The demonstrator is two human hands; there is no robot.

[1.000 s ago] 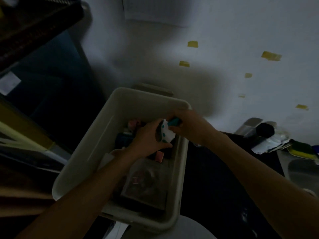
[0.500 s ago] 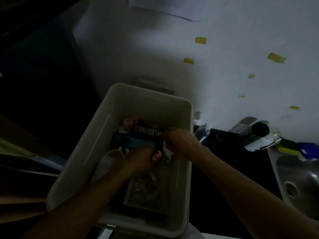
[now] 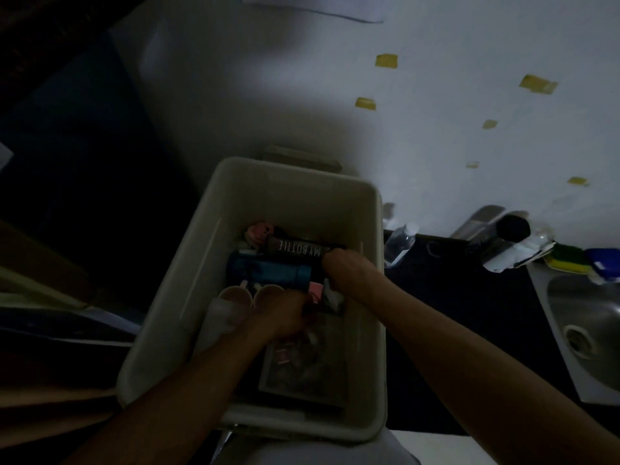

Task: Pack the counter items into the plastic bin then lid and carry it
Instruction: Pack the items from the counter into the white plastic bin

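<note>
My left hand (image 3: 285, 317) sits low in the bin (image 3: 302, 182), its fingers lost in the dark, so I can't tell what they touch. My right hand (image 3: 349, 273) hides the end of the black bottle (image 3: 298, 251) and part of a white thing (image 3: 333, 298) I can't make out. The sink (image 3: 587, 330) runs off the right edge; my left forearm (image 3: 188, 394) covers part of the bin's near rim.

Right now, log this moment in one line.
left hand in plastic bin | right hand in bin | grips unclear | bin unlidded | clear bottle on counter
</note>
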